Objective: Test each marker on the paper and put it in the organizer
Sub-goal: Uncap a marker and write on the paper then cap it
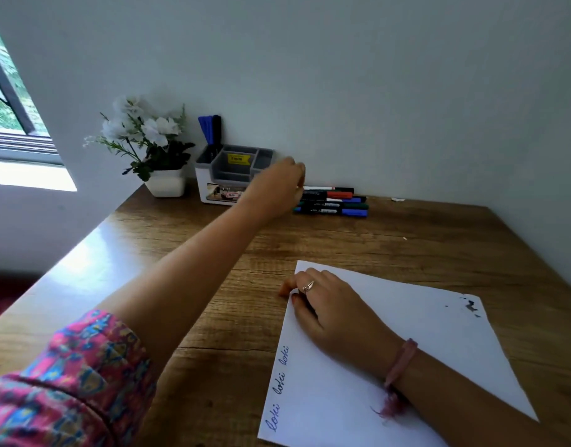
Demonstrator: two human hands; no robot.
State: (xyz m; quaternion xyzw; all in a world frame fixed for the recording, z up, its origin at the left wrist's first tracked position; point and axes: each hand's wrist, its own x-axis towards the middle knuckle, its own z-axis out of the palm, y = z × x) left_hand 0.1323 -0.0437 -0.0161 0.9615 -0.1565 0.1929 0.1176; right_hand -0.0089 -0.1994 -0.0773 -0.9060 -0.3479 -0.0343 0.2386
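The left hand (276,188) covers the near right corner of the organizer (232,171) and the left ends of the marker pile (332,201), so whether its fingers grip a marker cannot be told. The organizer's yellow sticker (238,158) and front label (224,192) are too blurred to read. The paper's (423,317) near corner runs off the bottom edge, and the right hand (336,314) hides part of the sheet.

potted white flowers (145,137), window (10,101), wooden desk (407,240)

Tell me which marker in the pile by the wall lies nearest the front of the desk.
The blue-capped marker at the front of the pile; the green, red and other markers lie behind it, closer to the wall.
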